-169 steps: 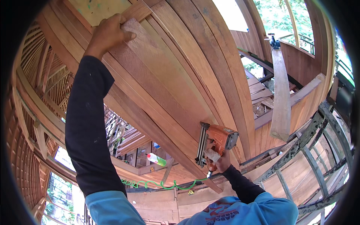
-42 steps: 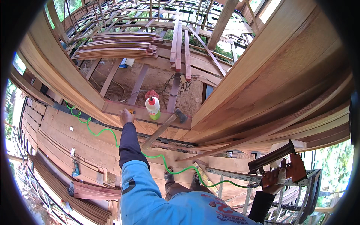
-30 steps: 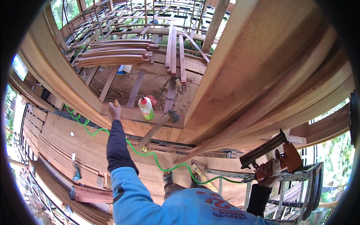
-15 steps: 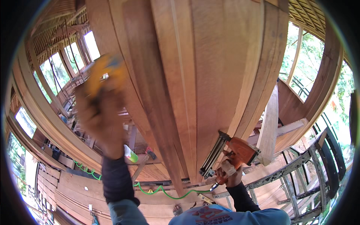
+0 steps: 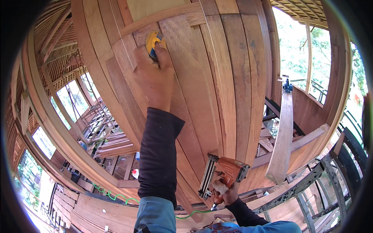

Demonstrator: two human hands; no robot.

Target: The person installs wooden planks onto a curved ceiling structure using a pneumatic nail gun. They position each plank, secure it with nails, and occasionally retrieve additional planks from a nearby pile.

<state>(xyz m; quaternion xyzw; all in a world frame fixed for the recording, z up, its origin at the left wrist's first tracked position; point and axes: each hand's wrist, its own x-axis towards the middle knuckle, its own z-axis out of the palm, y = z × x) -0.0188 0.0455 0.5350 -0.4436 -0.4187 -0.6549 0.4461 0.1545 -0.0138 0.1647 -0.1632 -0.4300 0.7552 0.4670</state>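
My left hand [image 5: 154, 83] is raised against the wall of wooden planks [image 5: 202, 97], closed around a yellow and blue tape measure [image 5: 154, 40]. The tape measure is by the upper planks, just below a short crosswise wooden strip [image 5: 163, 19]. Lower down, my right hand [image 5: 227, 190] grips the handle of an orange nail gun [image 5: 229, 169], its dark magazine slanting toward the planks. From the nail gun's handle a green air hose [image 5: 194, 213] runs off to the left. Whether any tape blade is pulled out I cannot tell.
To the right, a long loose board [image 5: 281, 139] leans with a blue clamp [image 5: 287, 87] at its upper end. A worn metal frame [image 5: 299, 190] curves along the lower right. Stacked planks [image 5: 114, 144] and a white bottle with a red cap [image 5: 135, 173] lie at the left.
My left hand has moved up and to the right with the tape measure, from the wall's left side onto the planks. The nail gun has shifted slightly left and down. The view has tilted upward.
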